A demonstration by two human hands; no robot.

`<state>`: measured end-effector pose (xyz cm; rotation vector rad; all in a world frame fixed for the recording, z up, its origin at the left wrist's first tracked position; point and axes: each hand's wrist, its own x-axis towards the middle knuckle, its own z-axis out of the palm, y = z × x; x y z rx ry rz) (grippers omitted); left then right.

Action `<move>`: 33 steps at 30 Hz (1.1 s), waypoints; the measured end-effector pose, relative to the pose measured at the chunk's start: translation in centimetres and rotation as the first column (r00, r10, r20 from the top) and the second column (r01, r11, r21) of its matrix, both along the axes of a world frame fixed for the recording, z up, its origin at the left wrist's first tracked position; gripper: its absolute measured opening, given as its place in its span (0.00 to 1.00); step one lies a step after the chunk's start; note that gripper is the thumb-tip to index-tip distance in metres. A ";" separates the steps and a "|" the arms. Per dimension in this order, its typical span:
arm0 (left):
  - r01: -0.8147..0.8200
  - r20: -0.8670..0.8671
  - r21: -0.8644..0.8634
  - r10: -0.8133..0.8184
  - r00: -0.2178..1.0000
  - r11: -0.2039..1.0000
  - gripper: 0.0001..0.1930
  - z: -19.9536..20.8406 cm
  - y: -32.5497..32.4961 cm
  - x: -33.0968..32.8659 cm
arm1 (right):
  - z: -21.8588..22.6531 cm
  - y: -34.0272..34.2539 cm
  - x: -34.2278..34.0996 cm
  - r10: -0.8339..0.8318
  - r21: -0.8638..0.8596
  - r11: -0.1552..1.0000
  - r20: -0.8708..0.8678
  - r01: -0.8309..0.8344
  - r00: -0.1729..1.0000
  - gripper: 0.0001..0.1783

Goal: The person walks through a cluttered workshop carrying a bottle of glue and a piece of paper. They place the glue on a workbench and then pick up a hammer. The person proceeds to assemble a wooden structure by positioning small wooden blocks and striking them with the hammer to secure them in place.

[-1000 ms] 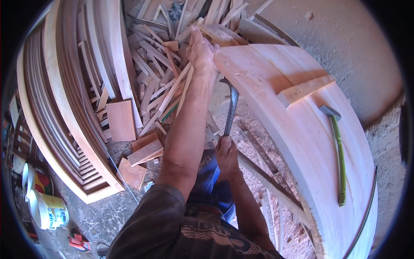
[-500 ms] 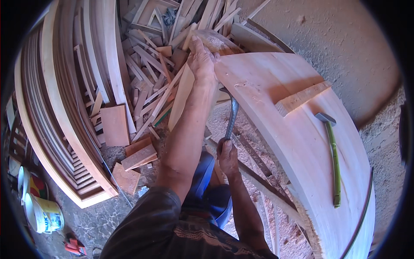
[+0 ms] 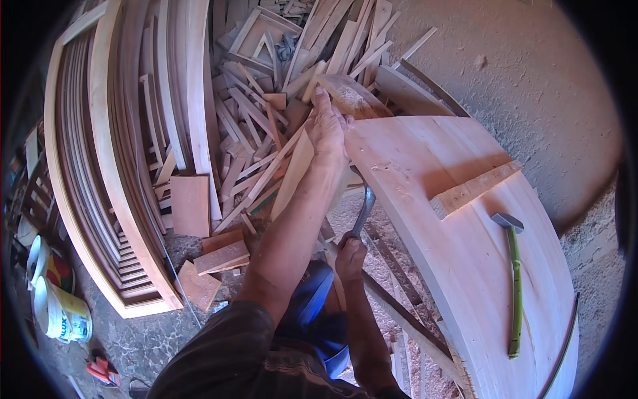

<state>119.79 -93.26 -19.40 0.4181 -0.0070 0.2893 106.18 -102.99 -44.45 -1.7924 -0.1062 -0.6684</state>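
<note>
On the far left, two buckets [image 3: 66, 316] are seen on the floor, with a red object [image 3: 102, 370] lying near them. Beside them, tall slatted wooden frames [image 3: 104, 133] are stacked side by side. Next comes a loose pile of wood scraps [image 3: 262, 163], tangled at many angles. The left hand [image 3: 327, 130] is laid against the near left corner of the panel; its fingers are largely hidden, so whether the edge is gripped cannot be told. Below it, a curved metal bar [image 3: 365, 211] is held upright in the closed right hand [image 3: 350, 256], its hooked top close under the panel's edge. The broad pale panel [image 3: 465, 266] fills the right side. On it, a short wood block [image 3: 475, 191] is laid crosswise, and a green-handled hammer [image 3: 515, 286] is rested just beside it.
</note>
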 end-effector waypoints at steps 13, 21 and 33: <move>-0.042 0.029 0.059 0.040 0.999 0.997 0.27 0.4 0.0 0.4 | 4.0 0.8 -6.6 -0.034 -0.095 0.995 -0.271 0.009 0.962 0.31; -0.051 0.010 0.075 0.050 0.999 0.996 0.25 -0.6 0.1 1.6 | 7.3 1.0 -8.8 0.015 -0.050 0.998 -0.309 -0.032 0.951 0.33; 0.319 0.069 -0.036 -0.316 0.946 0.947 0.18 -1.5 0.4 3.0 | 12.8 0.5 -18.6 -0.240 -0.334 0.939 -0.465 0.082 0.852 0.36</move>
